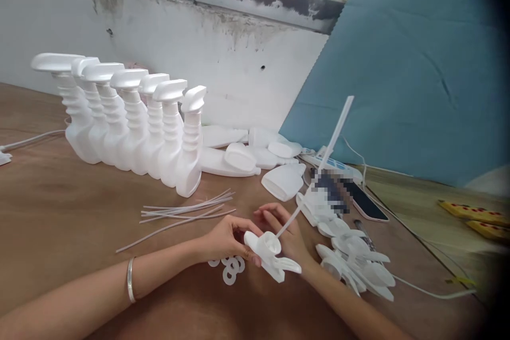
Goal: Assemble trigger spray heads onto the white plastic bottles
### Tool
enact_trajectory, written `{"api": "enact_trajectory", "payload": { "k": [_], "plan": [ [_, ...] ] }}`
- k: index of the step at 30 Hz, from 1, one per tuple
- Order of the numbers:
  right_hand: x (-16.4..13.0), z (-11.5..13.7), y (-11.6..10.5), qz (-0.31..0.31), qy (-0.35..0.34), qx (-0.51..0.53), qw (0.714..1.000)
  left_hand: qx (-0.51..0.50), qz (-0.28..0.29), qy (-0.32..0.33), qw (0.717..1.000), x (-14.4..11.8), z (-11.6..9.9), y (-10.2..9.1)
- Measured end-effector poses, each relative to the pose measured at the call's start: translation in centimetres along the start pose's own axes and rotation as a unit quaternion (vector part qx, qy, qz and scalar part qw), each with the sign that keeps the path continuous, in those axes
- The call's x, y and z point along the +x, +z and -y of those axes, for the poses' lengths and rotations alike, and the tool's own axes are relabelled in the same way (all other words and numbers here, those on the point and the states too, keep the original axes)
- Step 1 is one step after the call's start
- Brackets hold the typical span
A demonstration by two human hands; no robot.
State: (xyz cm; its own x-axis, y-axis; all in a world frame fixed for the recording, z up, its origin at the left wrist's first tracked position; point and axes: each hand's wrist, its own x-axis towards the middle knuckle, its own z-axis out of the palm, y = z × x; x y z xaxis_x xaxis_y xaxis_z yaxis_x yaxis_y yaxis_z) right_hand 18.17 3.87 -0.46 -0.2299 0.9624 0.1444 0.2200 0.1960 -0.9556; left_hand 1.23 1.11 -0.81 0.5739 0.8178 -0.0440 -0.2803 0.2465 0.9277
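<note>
My left hand point(233, 239) is closed around a white trigger spray head point(272, 244), its thumb and fingers pinching one side. From the spray head's round opening a thin white dip tube point(327, 146) slants up to the right. My right hand point(287, 231) is just behind the spray head, and the tube passes in front of it. Its fingers are loosely bent and apart, with nothing visible between them; part of this hand is hidden. Several white ring washers point(229, 275) lie below my left hand. Beyond it is a bunch of thin white tubes point(183, 211).
A row of white spray bottles point(133, 122) stands at the back left. White bottles point(229, 162) lie beside it. More spray heads point(358, 257) are heaped at right, near a phone point(368, 204), a power strip point(338, 167) and a cable point(432, 293).
</note>
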Motion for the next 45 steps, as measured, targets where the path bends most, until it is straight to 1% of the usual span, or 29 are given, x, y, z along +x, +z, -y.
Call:
{"api": "enact_trajectory", "payload": {
  "k": [1,2,3,5,6,8,10,12,13,15,18,21,24,28,32,38,41,45],
  "plan": [
    [0.9,0.1,0.4,0.022,-0.029,-0.045,0.998,-0.002,0.007,-0.004,1.000,-0.1,-0.1,-0.1],
    [1.7,0.2,1.0,0.032,-0.078,-0.096,0.992,-0.003,0.013,-0.006,1.000,-0.2,-0.2,-0.1],
    [2.6,0.3,1.6,0.037,-0.138,-0.150,0.978,-0.002,0.018,-0.008,1.000,-0.2,-0.3,-0.1],
    [4.5,0.6,3.1,0.050,-0.268,-0.231,0.934,0.004,0.023,-0.006,1.000,-0.3,-0.4,-0.1],
    [5.3,0.8,3.9,0.072,-0.308,-0.246,0.916,0.007,0.023,-0.005,1.000,-0.3,-0.4,-0.1],
    [6.8,1.3,5.7,0.123,-0.349,-0.255,0.893,0.008,0.023,-0.004,1.000,-0.3,-0.4,-0.1],
    [7.8,1.6,7.4,0.166,-0.364,-0.260,0.879,0.007,0.028,-0.007,1.000,-0.3,-0.3,-0.1],
    [8.4,1.9,8.8,0.182,-0.367,-0.268,0.872,0.012,0.036,-0.006,0.999,-0.3,-0.3,-0.2],
    [8.5,2.1,9.4,0.176,-0.360,-0.273,0.875,0.016,0.039,-0.002,0.999,-0.3,-0.3,-0.2],
    [8.6,2.2,10.3,0.143,-0.327,-0.293,0.887,0.019,0.041,0.003,0.999,-0.3,-0.3,-0.2],
    [8.5,2.3,11.3,0.098,-0.252,-0.333,0.903,0.017,0.042,-0.004,0.999,-0.3,-0.5,-0.1],
    [8.5,2.1,12.0,0.090,-0.204,-0.351,0.910,0.028,0.047,-0.013,0.998,-0.4,-0.6,-0.2],
    [8.6,1.7,12.7,0.077,-0.178,-0.347,0.918,0.044,0.052,-0.013,0.998,-0.5,-0.5,-0.3],
    [8.8,1.1,13.3,0.059,-0.167,-0.315,0.932,0.055,0.054,-0.016,0.997,-0.6,-0.3,-0.5],
    [9.2,0.7,13.6,0.075,-0.161,-0.284,0.942,0.044,0.059,-0.015,0.997,-0.5,-0.2,-0.4],
    [9.8,0.8,13.9,0.079,-0.181,-0.253,0.947,0.032,0.060,-0.007,0.998,-0.4,-0.1,-0.5],
    [10.0,0.8,13.9,0.090,-0.170,-0.230,0.954,0.038,0.056,-0.012,0.998,-0.4,-0.2,-0.5],
    [10.1,0.8,13.8,0.090,-0.157,-0.212,0.960,0.044,0.055,-0.014,0.997,-0.5,-0.4,-0.5]
  ]
}}
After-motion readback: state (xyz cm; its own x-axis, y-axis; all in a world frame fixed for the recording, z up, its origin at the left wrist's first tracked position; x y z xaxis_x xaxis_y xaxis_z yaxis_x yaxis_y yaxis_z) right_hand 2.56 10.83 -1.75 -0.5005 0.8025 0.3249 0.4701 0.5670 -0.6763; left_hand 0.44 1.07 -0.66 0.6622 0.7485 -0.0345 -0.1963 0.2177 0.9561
